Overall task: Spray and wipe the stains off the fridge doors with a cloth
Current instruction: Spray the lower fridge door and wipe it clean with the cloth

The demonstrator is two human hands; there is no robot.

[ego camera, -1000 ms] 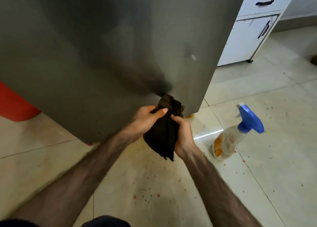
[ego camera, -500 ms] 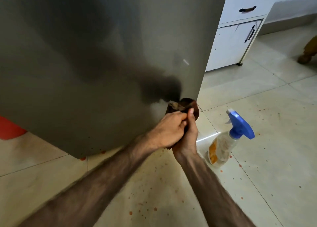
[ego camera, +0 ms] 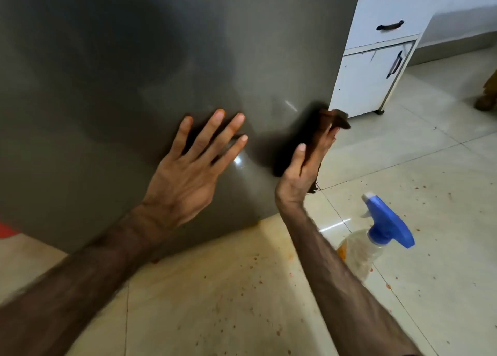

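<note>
The grey fridge door point(ego camera: 134, 86) fills the upper left of the view. My left hand point(ego camera: 188, 172) rests flat on its lower part, fingers spread and straight. My right hand point(ego camera: 301, 175) holds a dark brown cloth point(ego camera: 338, 118) against the door's lower right edge. Its thumb and straight fingers pinch the cloth, and a corner hangs below the palm. A clear spray bottle point(ego camera: 382, 229) with a blue trigger head stands on the floor to the right, apart from both hands.
A white cabinet point(ego camera: 363, 81) with dark handles stands just right of the fridge. The tiled floor point(ego camera: 228, 288) is speckled with reddish-orange splatters. A red object point(ego camera: 8, 229) shows at the left edge. Someone's shoe point(ego camera: 486, 100) is at the far right.
My left hand has let go of the cloth and moved left to lie flat on the door. My right hand alone has carried the cloth up the door's right edge.
</note>
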